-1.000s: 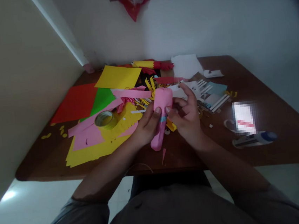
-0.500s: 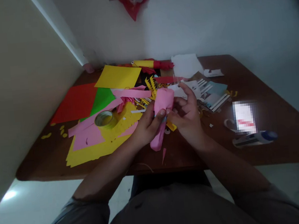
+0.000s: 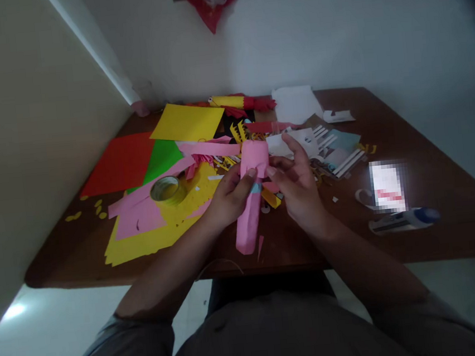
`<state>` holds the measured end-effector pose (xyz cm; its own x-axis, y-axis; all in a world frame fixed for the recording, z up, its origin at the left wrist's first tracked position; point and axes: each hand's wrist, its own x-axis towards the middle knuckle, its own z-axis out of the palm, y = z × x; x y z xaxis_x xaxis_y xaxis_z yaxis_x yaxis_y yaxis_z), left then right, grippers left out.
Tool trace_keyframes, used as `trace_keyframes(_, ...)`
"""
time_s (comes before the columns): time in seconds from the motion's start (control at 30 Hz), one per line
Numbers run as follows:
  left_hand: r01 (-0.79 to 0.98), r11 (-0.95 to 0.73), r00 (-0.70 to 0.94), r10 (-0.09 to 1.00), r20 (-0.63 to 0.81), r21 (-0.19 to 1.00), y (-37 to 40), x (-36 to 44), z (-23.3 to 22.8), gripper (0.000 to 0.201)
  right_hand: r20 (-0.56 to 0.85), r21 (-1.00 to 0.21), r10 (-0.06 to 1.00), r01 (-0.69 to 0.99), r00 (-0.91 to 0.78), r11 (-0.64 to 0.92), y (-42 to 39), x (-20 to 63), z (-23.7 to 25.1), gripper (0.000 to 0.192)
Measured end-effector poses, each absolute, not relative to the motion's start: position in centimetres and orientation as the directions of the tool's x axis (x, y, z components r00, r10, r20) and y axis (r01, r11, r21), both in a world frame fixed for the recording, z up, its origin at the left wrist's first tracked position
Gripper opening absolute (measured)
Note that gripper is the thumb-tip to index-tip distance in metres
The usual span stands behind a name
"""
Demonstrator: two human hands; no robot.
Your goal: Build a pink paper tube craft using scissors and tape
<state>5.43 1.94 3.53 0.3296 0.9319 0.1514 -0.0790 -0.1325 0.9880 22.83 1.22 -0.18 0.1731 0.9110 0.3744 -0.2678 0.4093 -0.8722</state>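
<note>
Both hands are gripping a pink paper roll (image 3: 251, 193) above the table's (image 3: 431, 182) near edge. The left hand (image 3: 228, 198) is clamping its middle from the left; the right hand (image 3: 297, 186) is pinching its upper part from the right. The roll's long axis is running from the far end down toward the person, tilted slightly left, between the two hands. A tape roll (image 3: 165, 189) is lying well to the left.

Paper scraps (image 3: 174, 217) crowd the left; bare tabletop (image 3: 431, 182) lies right.
</note>
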Motion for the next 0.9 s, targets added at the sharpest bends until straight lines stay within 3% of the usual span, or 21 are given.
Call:
trace_keyframes(0.13, -0.172, 0.048, 0.396, 0.918, 0.024, 0.984, 1.8, 5.4, 3.9, 0.057, 0.388, -0.879, 0.903, -0.219, 0.184, 0.423, 1.3, 22.8, -0.4, 0.091)
trace_keyframes(0.37, -0.210, 0.090, 0.435, 0.900, 0.011, 0.973, 1.4, 5.6, 3.7, 0.055, 0.432, -0.877, 0.893, -0.172, 0.128, 0.449, 1.0, 23.3, -0.3, 0.089)
trace_keyframes(0.5, -0.227, 0.178, 0.431, 0.900, -0.066, 0.957, 1.6, 5.5, 4.0, 0.060, 0.504, -0.848, 0.855, -0.119, 0.120, 0.516, 0.7, 23.3, 0.3, 0.093)
trace_keyframes(0.6, -0.255, 0.257, 0.442, 0.888, -0.124, 0.932, 1.7, 5.5, 4.3, 0.064, 0.626, -0.773, 0.763, 0.001, 0.159, 0.634, 0.3, 22.9, 1.0, 0.099)
trace_keyframes(0.8, -0.251, 0.313, 0.473, 0.865, -0.166, 0.916, 1.5, 5.5, 4.4, 0.062, 0.875, -0.483, 0.460, 0.276, 0.149, 0.831, -0.1, 23.3, 1.8, 0.096)
trace_keyframes(0.9, -0.239, 0.310, 0.475, 0.864, -0.168, 0.920, 1.3, 5.5, 4.1, 0.061, 0.884, -0.463, 0.448, 0.363, 0.131, 0.809, -0.4, 23.4, 1.8, 0.084)
